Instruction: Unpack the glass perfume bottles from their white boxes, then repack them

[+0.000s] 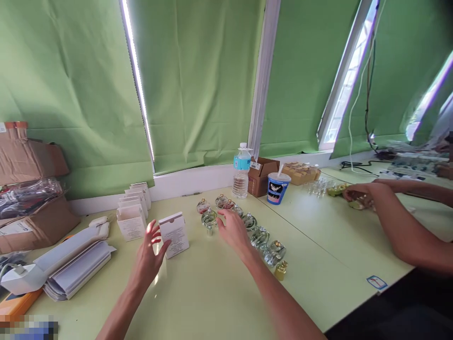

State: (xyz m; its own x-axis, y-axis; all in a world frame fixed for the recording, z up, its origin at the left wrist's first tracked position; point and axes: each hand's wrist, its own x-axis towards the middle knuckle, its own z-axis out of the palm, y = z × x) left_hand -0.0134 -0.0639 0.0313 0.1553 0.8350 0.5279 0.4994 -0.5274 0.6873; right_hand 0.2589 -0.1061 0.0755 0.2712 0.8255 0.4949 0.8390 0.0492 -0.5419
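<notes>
The white box (175,237) stands left of the frame's middle; the left hand (148,257), spread at its side, could bump it over. The right hand (233,231), pinching or not I can't tell, could knock the crowded glass bottles (260,237) mid-frame.

Both bare forearms (122,302) are slanting inward over the table (198,297), pointing toward its far edge. The left hand (150,252) is forming a wide curve, thumb and fingers standing apart. The right hand (232,230) is hovering slightly nearer the far edge, its back facing up, fingers bending forward, their grip not showing clearly.
</notes>
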